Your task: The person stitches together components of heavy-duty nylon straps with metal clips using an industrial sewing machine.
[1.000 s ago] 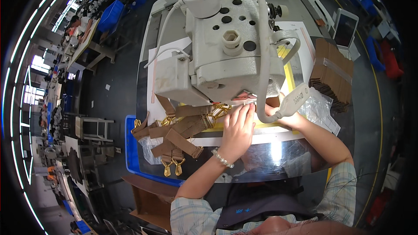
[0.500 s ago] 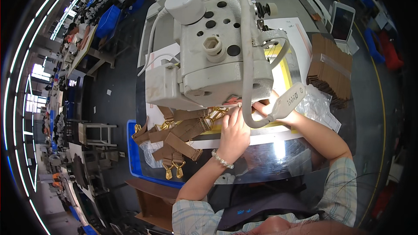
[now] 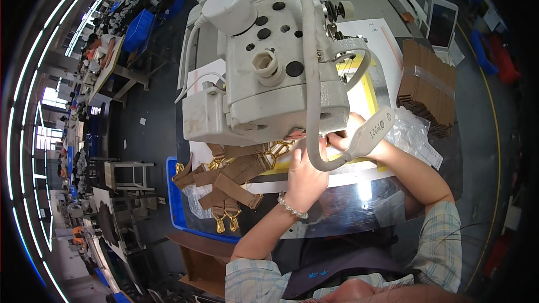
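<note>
At twelve o'clock, sewing machine (image 3: 286,92) in pale-grey painted metal, finely pebbled and semi-matt, with smooth white plastic cap (image 3: 229,10); at three, paddle-shaped head (image 3: 369,134) in smooth pale plastic, beside crinkled, glossy clear-plastic bag (image 3: 412,132). At seven, straps (image 3: 238,171) in matt brown woven cloth, with hooks (image 3: 233,223) in polished gold-coloured metal; at eight, bin (image 3: 177,207) in smooth blue plastic. Between four and five, dark tabletop (image 3: 348,210), glossy, with bright reflections; at two, sheet (image 3: 387,45) in smooth white paper; at six, bracelet (image 3: 293,206) in shiny beads.
</note>
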Motion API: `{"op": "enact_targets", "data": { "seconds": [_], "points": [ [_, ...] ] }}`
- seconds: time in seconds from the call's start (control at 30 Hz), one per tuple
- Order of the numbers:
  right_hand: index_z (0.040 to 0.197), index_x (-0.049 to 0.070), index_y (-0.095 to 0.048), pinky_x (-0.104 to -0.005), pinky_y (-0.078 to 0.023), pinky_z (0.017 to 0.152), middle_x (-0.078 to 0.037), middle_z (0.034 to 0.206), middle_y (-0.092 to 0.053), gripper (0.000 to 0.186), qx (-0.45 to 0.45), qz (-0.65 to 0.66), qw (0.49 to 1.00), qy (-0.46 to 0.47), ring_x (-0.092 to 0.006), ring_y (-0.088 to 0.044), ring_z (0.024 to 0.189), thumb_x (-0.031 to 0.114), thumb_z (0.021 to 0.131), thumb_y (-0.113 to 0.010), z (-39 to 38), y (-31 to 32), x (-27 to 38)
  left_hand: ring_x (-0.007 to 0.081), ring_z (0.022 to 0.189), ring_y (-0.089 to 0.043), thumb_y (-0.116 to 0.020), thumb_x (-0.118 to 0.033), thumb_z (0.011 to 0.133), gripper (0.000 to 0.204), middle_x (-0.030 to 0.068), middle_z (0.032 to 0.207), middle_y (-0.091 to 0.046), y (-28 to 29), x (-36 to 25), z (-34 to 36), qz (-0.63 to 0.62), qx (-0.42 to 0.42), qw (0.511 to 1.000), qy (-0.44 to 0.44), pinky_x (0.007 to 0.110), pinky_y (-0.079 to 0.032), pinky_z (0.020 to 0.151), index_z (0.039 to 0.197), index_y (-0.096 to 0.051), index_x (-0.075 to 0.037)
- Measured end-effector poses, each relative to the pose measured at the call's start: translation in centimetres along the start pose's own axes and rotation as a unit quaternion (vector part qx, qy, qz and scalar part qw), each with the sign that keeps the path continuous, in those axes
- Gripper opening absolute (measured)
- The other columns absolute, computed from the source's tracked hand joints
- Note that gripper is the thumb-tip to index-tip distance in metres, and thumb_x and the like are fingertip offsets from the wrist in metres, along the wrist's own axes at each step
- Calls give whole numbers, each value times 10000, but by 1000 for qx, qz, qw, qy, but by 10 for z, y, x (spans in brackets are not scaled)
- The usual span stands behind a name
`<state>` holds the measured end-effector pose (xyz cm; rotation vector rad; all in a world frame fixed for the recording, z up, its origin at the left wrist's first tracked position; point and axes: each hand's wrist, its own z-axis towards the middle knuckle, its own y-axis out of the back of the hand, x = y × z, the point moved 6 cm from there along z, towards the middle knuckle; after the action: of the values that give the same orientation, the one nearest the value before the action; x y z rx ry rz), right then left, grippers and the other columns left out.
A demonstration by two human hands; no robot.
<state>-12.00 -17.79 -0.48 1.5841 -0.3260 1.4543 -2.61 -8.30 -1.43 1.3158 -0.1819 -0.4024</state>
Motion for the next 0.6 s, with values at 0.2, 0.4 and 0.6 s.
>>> {"op": "enact_targets", "data": {
  "seconds": [0.2, 0.4, 0.6],
  "points": [
    [860, 65, -584, -320, -474, 651, -65, 819, -558, 147, 0, -78, 992, 101, -231, -568, 746, 116, 756, -674, -10, 1, 2, 285, 1119, -507, -521, -127, 820, 346, 172, 1161, -574, -6, -8, 5, 86, 40, 995, 15, 394, -380, 814, 1106, -577, 60],
    [863, 98, -611, -329, -433, 599, -57, 810, -498, 160, 29, -173, 967, 183, -227, -528, 738, 165, 733, -677, -12, 1, 2, 264, 1090, -520, -529, -128, 810, 323, 163, 1130, -586, -2, -4, 5, 69, 22, 997, 24, 391, -378, 811, 1074, -591, 48],
    [806, 97, -608, -347, -427, 584, -55, 754, -483, 156, -6, -175, 961, 212, -231, -526, 679, 188, 705, -685, -11, -2, -4, 251, 1131, -513, -546, -160, 805, 424, 145, 1171, -581, 7, 0, -5, 39, -13, 999, -17, 393, -330, 909, 1191, -547, 17]
  ]
}}
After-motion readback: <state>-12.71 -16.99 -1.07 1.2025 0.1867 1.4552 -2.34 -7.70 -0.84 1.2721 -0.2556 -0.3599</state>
